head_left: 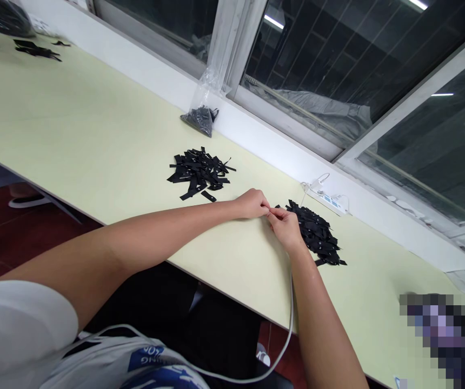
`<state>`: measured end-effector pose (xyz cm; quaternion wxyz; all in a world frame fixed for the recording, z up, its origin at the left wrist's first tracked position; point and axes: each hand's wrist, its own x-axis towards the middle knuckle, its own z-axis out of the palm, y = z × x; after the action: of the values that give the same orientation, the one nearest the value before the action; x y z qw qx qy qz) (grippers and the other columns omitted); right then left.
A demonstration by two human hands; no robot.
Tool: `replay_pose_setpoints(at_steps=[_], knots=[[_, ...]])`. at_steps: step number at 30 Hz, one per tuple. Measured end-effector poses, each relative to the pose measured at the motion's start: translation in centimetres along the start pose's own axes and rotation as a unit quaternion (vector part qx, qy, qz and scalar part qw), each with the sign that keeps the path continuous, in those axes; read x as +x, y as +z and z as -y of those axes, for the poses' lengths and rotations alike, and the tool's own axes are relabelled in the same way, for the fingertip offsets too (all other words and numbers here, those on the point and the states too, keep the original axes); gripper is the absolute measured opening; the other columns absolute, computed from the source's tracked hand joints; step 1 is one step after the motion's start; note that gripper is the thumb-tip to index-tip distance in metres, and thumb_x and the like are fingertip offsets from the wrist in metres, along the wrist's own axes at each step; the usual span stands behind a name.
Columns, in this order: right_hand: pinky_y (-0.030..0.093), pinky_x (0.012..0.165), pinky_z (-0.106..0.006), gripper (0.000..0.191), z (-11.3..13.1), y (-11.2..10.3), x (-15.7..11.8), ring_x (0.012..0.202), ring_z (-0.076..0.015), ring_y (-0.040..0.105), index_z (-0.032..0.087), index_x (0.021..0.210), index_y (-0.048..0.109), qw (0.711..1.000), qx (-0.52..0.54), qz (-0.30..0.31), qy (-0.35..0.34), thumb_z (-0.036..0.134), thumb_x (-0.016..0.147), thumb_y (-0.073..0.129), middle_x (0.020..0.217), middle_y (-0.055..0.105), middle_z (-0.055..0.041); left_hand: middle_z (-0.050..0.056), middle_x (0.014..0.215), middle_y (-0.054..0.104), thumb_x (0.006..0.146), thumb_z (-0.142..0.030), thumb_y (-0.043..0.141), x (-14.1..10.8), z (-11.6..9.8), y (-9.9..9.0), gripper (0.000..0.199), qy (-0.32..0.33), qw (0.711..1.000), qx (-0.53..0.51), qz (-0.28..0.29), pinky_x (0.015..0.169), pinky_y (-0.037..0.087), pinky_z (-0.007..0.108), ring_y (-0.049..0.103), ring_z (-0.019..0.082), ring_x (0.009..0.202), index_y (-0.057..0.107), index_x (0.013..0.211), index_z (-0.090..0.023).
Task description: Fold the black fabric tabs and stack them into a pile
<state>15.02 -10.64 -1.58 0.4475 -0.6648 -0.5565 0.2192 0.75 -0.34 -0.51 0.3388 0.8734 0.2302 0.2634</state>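
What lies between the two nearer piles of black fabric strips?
In the head view, the left hand and right hand meet there, over the pale green tabletop.

Long, smooth, pale yellow-green table [94, 135]. Along the table's far edge, a low white wall [265, 132]; beyond the table, large dark glass windows [313, 70] in greyish-white frames [232, 43], with straight white light strips [274, 22]. Beneath the table, dark red floor tiles [13, 227].
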Motion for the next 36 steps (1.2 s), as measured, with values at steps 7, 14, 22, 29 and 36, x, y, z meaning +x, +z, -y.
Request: replay_pose_setpoints(at_steps=[7, 14, 22, 29, 36], knots=[[0.045, 0.060, -0.031, 0.046, 0.0, 0.3, 0.1, 0.070, -0.0209, 0.058, 0.014, 0.100, 0.078, 0.999, -0.025, -0.026, 0.021, 0.050, 0.076, 0.063, 0.081, 0.070, -0.0087, 0.004, 0.086, 0.078, 0.075, -0.012, 0.055, 0.3, 0.8, 0.4, 0.030, 0.031, 0.999, 0.018, -0.006, 0.070, 0.047, 0.026, 0.065, 0.016, 0.077, 0.081, 0.088, -0.019], [0.042, 0.065, -0.030, 0.037, 0.1, -0.2, -0.1, 0.069, -0.0201, 0.058, 0.017, 0.092, 0.076, 0.992, -0.120, -0.044, 0.011, 0.048, 0.078, 0.061, 0.077, 0.070, -0.0061, 0.004, 0.091, 0.078, 0.079, -0.012, 0.053, 0.0, 0.8, 0.2, 0.034, 0.054, 0.998, 0.027, 0.016, 0.074, 0.048, 0.026, 0.067, 0.016, 0.080, 0.080, 0.099, -0.020], [0.038, 0.065, -0.031, 0.029, 0.5, -0.4, -0.2, 0.064, -0.0186, 0.054, 0.020, 0.080, 0.067, 0.980, -0.198, -0.030, -0.010, 0.045, 0.084, 0.055, 0.072, 0.066, -0.0045, 0.006, 0.085, 0.077, 0.081, -0.016, 0.057, 0.0, 0.7, -0.8, 0.023, 0.080, 0.994, 0.065, 0.029, 0.071, 0.045, 0.027, 0.065, 0.015, 0.075, 0.079, 0.088, -0.017], [0.035, 0.061, -0.030, 0.034, 0.3, -0.8, -0.3, 0.062, -0.0182, 0.050, 0.020, 0.077, 0.066, 0.978, -0.208, -0.002, -0.009, 0.050, 0.086, 0.051, 0.065, 0.062, -0.0030, 0.007, 0.081, 0.075, 0.082, -0.026, 0.063, -0.2, 0.5, -1.6, 0.019, 0.049, 0.996, 0.057, 0.050, 0.064, 0.043, 0.026, 0.062, 0.014, 0.069, 0.078, 0.085, -0.015], [0.036, 0.059, -0.031, 0.041, 0.6, -1.0, -0.4, 0.058, -0.0183, 0.050, 0.019, 0.076, 0.072, 0.976, -0.217, 0.018, -0.010, 0.054, 0.084, 0.053, 0.062, 0.063, -0.0038, 0.006, 0.072, 0.073, 0.085, -0.032, 0.062, 0.0, 0.5, -2.6, 0.024, 0.010, 0.998, 0.018, 0.061, 0.061, 0.041, 0.026, 0.058, 0.013, 0.062, 0.077, 0.083, -0.013]])
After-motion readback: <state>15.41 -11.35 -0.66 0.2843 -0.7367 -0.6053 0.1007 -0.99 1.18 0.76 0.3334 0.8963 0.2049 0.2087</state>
